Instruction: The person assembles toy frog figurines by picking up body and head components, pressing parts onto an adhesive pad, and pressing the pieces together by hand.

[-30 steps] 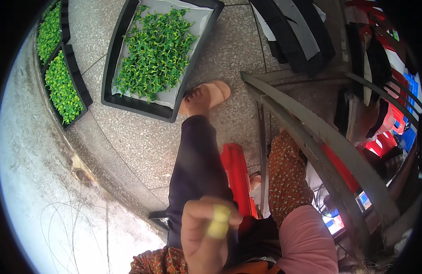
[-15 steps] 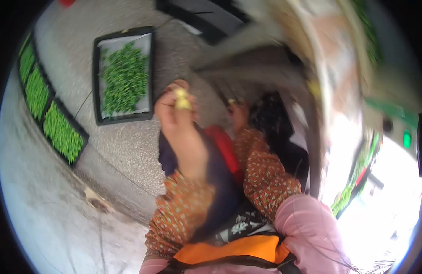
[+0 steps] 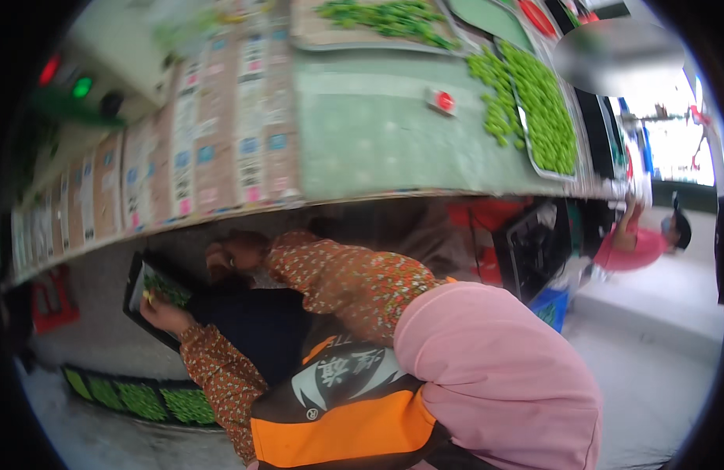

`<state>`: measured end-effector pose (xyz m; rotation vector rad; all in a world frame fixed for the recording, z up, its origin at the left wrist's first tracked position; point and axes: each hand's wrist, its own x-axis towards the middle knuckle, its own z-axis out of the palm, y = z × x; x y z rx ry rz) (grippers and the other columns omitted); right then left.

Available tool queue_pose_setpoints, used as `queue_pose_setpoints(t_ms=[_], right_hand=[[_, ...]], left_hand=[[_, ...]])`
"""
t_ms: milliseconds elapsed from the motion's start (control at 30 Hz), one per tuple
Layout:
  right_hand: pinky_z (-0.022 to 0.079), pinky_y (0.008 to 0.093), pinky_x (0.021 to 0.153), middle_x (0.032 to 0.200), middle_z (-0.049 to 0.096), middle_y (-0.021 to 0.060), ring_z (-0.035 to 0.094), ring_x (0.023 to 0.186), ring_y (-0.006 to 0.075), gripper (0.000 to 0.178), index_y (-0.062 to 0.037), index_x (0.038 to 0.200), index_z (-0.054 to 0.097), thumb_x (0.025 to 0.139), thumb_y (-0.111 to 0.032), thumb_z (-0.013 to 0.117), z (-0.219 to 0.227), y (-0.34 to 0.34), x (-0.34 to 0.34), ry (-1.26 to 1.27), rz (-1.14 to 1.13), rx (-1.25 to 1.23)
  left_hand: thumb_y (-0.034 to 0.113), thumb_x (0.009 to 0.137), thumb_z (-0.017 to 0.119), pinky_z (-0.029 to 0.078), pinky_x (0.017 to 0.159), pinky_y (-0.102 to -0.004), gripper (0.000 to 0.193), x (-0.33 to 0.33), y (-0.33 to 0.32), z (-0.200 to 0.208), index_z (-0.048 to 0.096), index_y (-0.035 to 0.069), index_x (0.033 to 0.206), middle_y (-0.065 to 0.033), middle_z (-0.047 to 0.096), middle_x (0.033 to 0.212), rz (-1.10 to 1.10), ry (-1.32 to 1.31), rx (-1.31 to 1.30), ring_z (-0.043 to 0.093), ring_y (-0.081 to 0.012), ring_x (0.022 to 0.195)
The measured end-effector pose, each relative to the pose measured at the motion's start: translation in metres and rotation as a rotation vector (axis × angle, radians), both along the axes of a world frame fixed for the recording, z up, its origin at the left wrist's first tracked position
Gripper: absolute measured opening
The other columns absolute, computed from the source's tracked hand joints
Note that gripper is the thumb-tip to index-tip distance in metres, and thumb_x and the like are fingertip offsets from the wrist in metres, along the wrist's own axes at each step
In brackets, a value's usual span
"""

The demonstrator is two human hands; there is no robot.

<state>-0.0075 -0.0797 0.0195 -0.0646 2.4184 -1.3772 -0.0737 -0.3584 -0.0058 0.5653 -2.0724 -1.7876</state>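
Observation:
My left hand (image 3: 164,315) is at the lower left, over a black tray (image 3: 131,276) lined with white and holding small green pieces (image 3: 164,287). Its fingers are drawn together, with something yellow (image 3: 148,296) at the tips, either a covering or a small thing. Whatever the fingers pinch is hidden. My right hand (image 3: 240,251) is in shadow below the table's edge, beyond the dark cloth (image 3: 256,317) over my lap. Its fingers look bent, but blur and shade hide what they hold, if anything.
The table (image 3: 362,149) runs across just above my right arm. On it are trays of green pieces (image 3: 542,110) and a small red-and-white box (image 3: 441,102). Black trays of greens (image 3: 135,398) lie at lower left. A black crate (image 3: 534,247) and a person in pink (image 3: 632,244) are to the right.
The view has swung right and up, bringing the tabletop and the other person into sight. Both hands now appear farther left in the picture, the left one at the black tray.

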Motion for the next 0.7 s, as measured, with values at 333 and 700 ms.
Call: queue_pose_setpoints(t_ms=[333,700], right_hand=[[0.053,0.0468,0.095,0.128,0.064,0.0159,0.065,0.114,0.0296,0.041,-0.0183,0.127,0.066,0.090,-0.034,0.062,-0.006,0.072,0.028,0.203,0.325,0.278],[0.053,0.0467,0.095,0.127,0.064,0.0162,0.065,0.114,0.0302,0.040,-0.0173,0.127,0.066,0.091,-0.034,0.060,0.008,0.092,0.062,0.314,0.166,0.172]], left_hand=[[0.006,0.102,0.048,0.046,0.080,-0.0285,0.023,0.125,0.162,0.178,0.058,0.007,0.123,-0.0055,0.065,0.119,-0.363,0.125,0.072,0.060,-0.0147,0.100],[0.017,0.103,0.041,0.038,0.076,-0.0357,0.013,0.232,0.248,0.465,0.049,0.009,0.098,-0.0054,0.046,0.094,-1.299,1.367,0.151,0.043,-0.0210,0.083]])
